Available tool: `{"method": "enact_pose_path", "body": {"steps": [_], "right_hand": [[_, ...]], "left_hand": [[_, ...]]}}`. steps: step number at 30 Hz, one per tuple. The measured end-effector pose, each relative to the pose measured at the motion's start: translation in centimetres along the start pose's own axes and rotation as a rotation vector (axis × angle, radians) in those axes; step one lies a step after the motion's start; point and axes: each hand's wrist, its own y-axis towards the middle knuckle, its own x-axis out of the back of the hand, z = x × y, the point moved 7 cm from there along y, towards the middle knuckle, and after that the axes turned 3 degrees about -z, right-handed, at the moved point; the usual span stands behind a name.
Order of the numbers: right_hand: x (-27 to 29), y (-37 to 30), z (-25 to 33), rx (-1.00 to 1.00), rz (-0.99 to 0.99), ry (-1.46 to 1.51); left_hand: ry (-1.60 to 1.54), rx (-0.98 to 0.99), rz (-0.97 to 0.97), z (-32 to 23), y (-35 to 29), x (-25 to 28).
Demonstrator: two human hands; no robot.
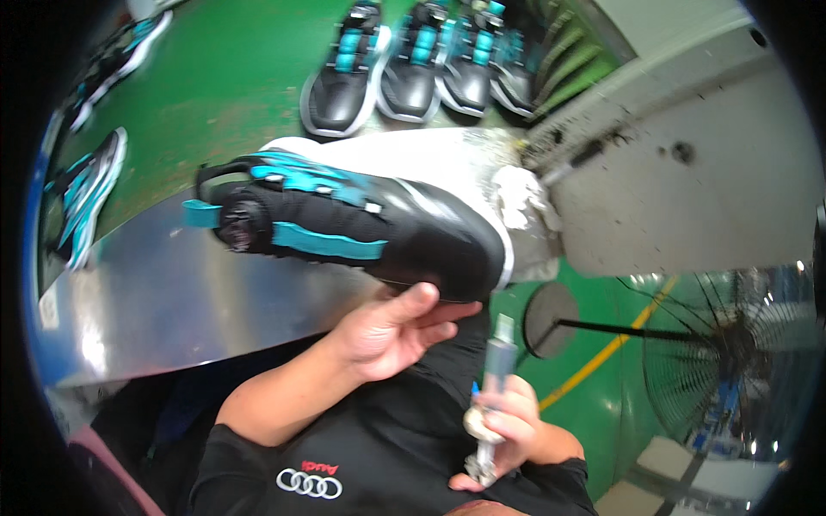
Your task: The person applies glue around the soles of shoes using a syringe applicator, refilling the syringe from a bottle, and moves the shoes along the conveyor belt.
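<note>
A black shoe [439, 245] with teal straps, a round dial and a white sole edge lies in the middle of the view, its toe to the right. My left hand [387, 335] is closed at the near side of its toe, thumb at the edge and fingers partly hidden beneath it. Lower right, my right hand [516, 421] grips a slim syringe-like tool [499, 357] with a grey barrel, a pale clear tip pointing up and metal parts at its lower end. The tip is apart from the shoe.
Several similar shoes [340, 99] stand at the back on a green surface; another shoe [90, 198] is at far left. A shiny metal surface [198, 292] lies nearer. A crumpled white cloth [520, 193] sits beside a grey machine housing [688, 163]. A floor fan [723, 353] stands right.
</note>
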Motion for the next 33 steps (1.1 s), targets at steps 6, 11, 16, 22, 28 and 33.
{"method": "enact_pose_path", "body": {"steps": [6, 11, 16, 22, 28, 33], "right_hand": [[2.4, -1.7, -1.9, 0.100, -0.111, -0.268], [-0.2, 0.8, -9.9, -0.035, -0.013, -0.178], [-3.2, 5.2, -12.8, 0.020, 0.007, -0.303], [-4.6, 6.5, -14.5, 0.058, -0.026, -0.376], [-4.0, 6.4, -14.8, 0.010, -0.028, -0.364], [-3.9, 6.3, -15.3, -0.017, -0.021, -0.373]], "left_hand": [[0.038, 0.073, 0.070, 1.0, -2.1, 2.0], [0.079, -0.160, -0.273, -1.1, -13.1, 4.2], [0.413, -0.393, -0.454, -5.6, -17.2, 4.8], [0.580, -0.580, -0.446, -10.9, -16.9, 3.6], [0.948, -0.615, -0.565, -23.9, -11.0, 1.9], [1.015, -0.535, -0.567, -31.1, -1.8, 2.6]]}}
